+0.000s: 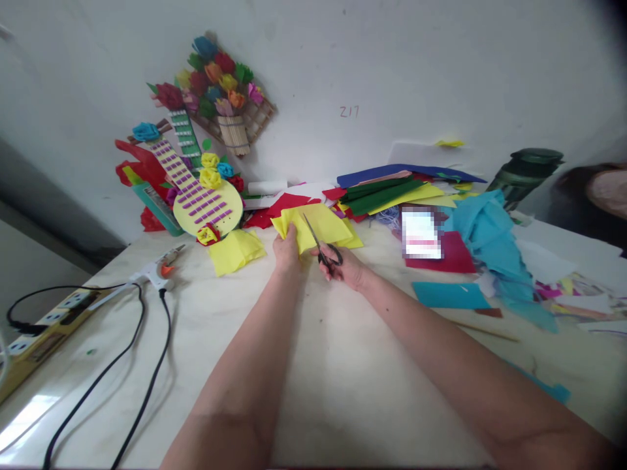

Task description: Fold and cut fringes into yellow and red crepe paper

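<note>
My left hand point(288, 251) pinches the near edge of a folded yellow felt sheet point(327, 223) lying on the pale table point(313, 365). My right hand point(345, 266) grips black-handled scissors point(321, 249), fingers through the loops. The blades point up and away into the yellow sheet. A second yellow piece point(236, 250) lies just left of my left hand.
A glue gun point(159, 269) with black cables and a power strip point(46, 326) lie at the left. A paper guitar craft point(196, 196) and a flower bouquet point(220, 88) lean on the wall. Coloured felt sheets point(396, 189), turquoise fabric point(484, 228) and a green bottle point(526, 173) are at the right; another person point(595, 192) is at the far right.
</note>
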{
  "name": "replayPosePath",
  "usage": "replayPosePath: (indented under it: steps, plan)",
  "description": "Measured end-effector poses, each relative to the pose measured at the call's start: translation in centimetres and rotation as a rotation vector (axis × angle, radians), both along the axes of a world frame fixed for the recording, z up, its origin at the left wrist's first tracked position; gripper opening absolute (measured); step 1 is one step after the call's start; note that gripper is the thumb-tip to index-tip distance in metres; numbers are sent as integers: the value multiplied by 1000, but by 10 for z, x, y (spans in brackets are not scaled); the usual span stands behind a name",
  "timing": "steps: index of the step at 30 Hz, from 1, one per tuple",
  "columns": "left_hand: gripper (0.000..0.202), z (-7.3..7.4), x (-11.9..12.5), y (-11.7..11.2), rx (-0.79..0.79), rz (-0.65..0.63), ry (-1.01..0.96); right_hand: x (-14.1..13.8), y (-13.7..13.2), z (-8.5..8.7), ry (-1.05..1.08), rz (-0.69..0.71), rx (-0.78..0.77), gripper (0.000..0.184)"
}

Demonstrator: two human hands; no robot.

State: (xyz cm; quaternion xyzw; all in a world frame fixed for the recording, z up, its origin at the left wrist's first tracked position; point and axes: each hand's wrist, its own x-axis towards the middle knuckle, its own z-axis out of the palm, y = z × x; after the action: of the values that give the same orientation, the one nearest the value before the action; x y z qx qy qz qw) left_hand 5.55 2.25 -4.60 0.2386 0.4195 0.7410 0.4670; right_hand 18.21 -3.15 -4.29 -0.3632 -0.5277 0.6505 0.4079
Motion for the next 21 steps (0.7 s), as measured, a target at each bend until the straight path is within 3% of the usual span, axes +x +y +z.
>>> replayPosePath:
  steps: [21]
  plan:
    - [19,3,-1,-2,-36,20,44,2,-1,1,13,-20,-28,50]
